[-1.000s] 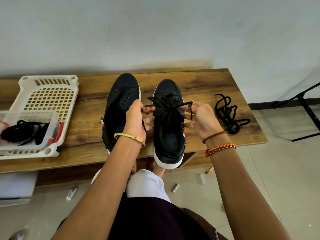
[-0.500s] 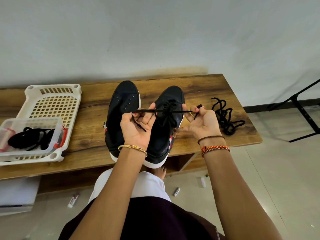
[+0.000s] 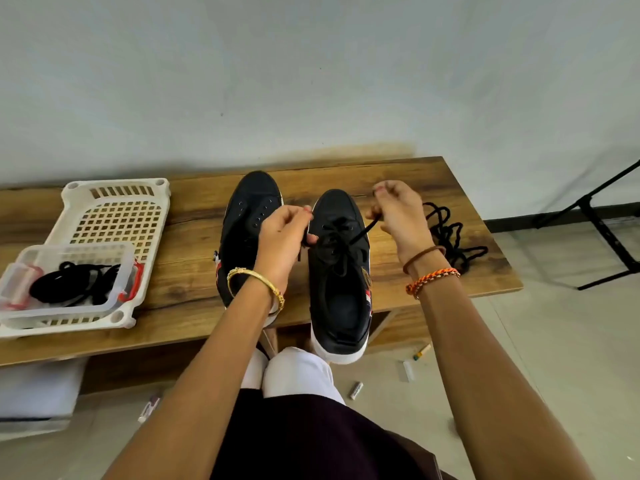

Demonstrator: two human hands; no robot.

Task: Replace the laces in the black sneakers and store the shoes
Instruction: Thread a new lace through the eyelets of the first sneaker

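Note:
Two black sneakers with white soles stand side by side on the wooden bench (image 3: 398,181), toes toward the wall. The left sneaker (image 3: 251,206) has bare eyelets and no lace. The right sneaker (image 3: 341,285) carries a black lace (image 3: 341,242) through its eyelets, and its heel juts past the bench's front edge. My left hand (image 3: 282,237) pinches one lace end at the shoe's left side. My right hand (image 3: 398,211) pinches the other end, raised up and to the right. A loose black lace (image 3: 450,237) lies tangled on the bench, right of my right hand.
A white perforated basket (image 3: 114,216) sits at the bench's left. A clear plastic box (image 3: 65,284) with red clips rests in it, holding black laces. A black stand's legs (image 3: 602,223) cross the floor at right. Small items (image 3: 356,389) litter the floor under the bench.
The lace was stretched level between both hands; now my right hand has risen up and away, drawing its end diagonally. The right sneaker has slid back toward me over the bench edge.

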